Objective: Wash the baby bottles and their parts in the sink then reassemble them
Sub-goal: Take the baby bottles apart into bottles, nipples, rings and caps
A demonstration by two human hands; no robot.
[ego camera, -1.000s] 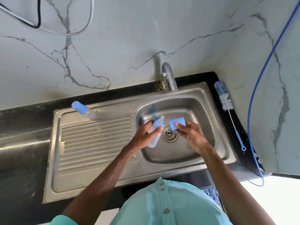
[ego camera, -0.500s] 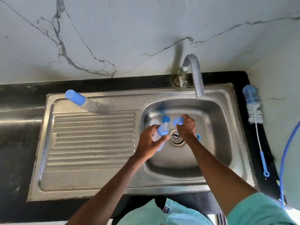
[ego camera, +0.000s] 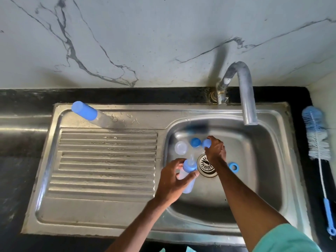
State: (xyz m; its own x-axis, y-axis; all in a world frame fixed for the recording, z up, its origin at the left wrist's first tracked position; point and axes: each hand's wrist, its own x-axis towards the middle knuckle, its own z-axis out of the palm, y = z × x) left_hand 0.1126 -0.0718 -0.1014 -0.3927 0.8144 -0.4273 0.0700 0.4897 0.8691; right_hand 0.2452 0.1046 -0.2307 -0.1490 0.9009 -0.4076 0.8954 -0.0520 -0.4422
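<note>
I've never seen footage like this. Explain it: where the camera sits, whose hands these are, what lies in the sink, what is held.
There is no machine: a person works bare-handed, and one wide-angle camera on their head looks down, so both arms come in from the bottom edge. The left hand grips a clear baby bottle with a blue collar over the sink basin. The right hand holds a small blue part in its fingers, near the drain. In the basin lie a blue ring, another blue piece and a clear round piece. A blue-capped bottle stands on the drainboard; a bottle brush lies on the counter at the right.
</note>
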